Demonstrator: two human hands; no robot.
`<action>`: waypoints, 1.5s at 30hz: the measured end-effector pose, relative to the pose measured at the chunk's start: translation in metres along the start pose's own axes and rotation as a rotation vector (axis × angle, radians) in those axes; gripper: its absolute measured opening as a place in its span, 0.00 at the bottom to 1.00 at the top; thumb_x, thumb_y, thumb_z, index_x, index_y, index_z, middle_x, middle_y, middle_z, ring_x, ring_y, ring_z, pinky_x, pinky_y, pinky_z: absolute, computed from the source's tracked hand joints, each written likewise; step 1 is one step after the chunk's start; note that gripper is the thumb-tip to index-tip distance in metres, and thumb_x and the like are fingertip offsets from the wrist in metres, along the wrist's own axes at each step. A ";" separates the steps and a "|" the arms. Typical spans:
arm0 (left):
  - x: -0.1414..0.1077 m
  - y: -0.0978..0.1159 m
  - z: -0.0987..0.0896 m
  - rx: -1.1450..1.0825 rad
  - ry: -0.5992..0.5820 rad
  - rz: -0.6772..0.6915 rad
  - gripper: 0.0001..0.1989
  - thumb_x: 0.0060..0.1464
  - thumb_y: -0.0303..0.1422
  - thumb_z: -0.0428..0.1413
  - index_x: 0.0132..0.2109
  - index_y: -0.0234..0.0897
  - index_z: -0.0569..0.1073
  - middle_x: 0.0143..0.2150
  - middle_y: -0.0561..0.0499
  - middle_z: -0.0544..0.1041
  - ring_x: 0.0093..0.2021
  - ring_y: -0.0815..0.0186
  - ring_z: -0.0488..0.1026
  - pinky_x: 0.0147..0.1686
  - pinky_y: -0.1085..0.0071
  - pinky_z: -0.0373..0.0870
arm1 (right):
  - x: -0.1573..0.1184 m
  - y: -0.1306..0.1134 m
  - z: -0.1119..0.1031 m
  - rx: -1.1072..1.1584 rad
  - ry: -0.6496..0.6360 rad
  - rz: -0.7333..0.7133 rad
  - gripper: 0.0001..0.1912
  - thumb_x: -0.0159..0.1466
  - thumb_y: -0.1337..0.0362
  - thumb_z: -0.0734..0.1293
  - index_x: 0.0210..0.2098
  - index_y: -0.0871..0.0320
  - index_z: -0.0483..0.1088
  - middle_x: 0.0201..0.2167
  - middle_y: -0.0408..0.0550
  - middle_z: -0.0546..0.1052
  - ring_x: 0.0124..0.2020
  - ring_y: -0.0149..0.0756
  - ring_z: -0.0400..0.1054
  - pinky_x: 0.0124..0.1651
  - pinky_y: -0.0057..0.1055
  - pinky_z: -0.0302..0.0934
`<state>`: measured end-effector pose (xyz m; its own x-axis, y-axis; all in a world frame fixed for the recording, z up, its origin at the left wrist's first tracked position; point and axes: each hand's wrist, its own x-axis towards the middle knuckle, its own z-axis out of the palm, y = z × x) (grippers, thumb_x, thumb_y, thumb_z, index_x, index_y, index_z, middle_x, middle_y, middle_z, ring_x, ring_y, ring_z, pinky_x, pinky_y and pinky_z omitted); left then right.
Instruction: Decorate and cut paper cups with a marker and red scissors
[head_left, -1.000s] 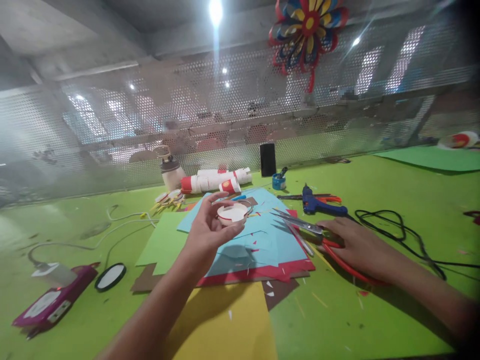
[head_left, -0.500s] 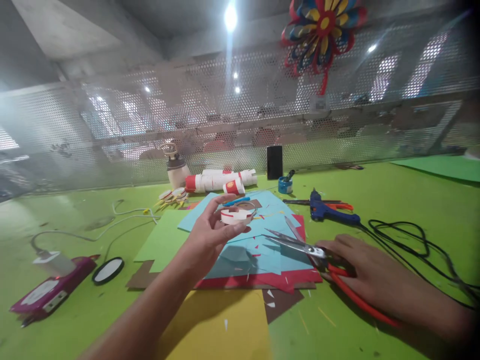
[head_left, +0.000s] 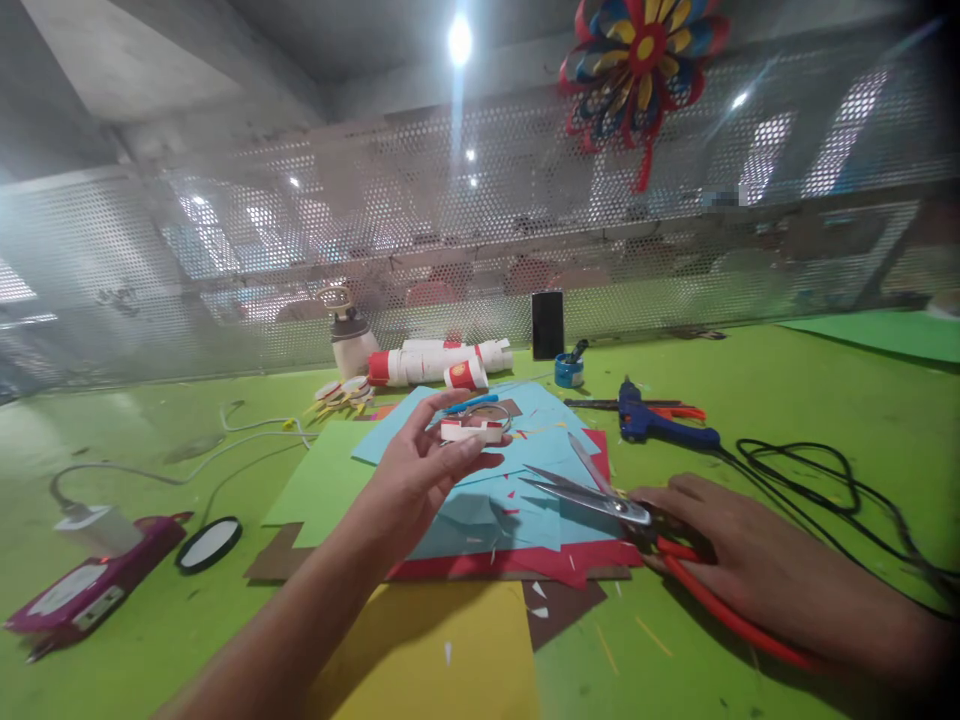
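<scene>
White and shallow, a curved paper piece (head_left: 471,432) marked with red is held between the thumb and fingers of the left hand (head_left: 416,468), above layered flat sheets of light-blue paper (head_left: 525,510). Smooth metal scissors (head_left: 626,511) with looped red handles are gripped by the right hand (head_left: 724,535), their pointed blades slightly parted. Beyond that hand, a blue glue gun (head_left: 645,421) is laid on its side.

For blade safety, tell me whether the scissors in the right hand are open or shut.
Slightly open: the scissors, held in the right hand, show a narrow gap between their blade tips.
</scene>
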<state>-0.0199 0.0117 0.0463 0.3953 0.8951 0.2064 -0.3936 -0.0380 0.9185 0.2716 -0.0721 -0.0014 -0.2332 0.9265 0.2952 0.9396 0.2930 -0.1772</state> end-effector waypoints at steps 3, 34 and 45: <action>0.000 0.000 0.001 -0.002 0.009 -0.005 0.25 0.50 0.29 0.65 0.54 0.35 0.66 0.44 0.41 0.78 0.44 0.56 0.79 0.44 0.64 0.75 | 0.001 -0.001 -0.002 0.026 -0.148 0.035 0.17 0.65 0.59 0.63 0.52 0.52 0.72 0.44 0.54 0.77 0.44 0.47 0.74 0.45 0.44 0.69; -0.004 -0.011 0.007 -0.009 -0.036 -0.096 0.16 0.54 0.29 0.62 0.50 0.37 0.73 0.42 0.44 0.80 0.42 0.63 0.77 0.44 0.67 0.73 | -0.012 -0.003 0.006 0.070 0.265 -0.190 0.25 0.59 0.68 0.66 0.55 0.47 0.64 0.48 0.49 0.77 0.49 0.51 0.73 0.49 0.46 0.70; -0.005 -0.010 0.007 -0.033 -0.055 -0.101 0.14 0.60 0.30 0.57 0.53 0.37 0.75 0.43 0.45 0.80 0.40 0.66 0.76 0.42 0.69 0.76 | -0.009 -0.007 0.005 0.066 0.243 -0.222 0.22 0.61 0.67 0.65 0.55 0.52 0.66 0.42 0.52 0.76 0.41 0.47 0.73 0.40 0.43 0.71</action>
<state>-0.0118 0.0046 0.0382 0.4792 0.8676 0.1327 -0.3762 0.0665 0.9241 0.2661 -0.0816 -0.0073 -0.3559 0.7573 0.5476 0.8526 0.5030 -0.1416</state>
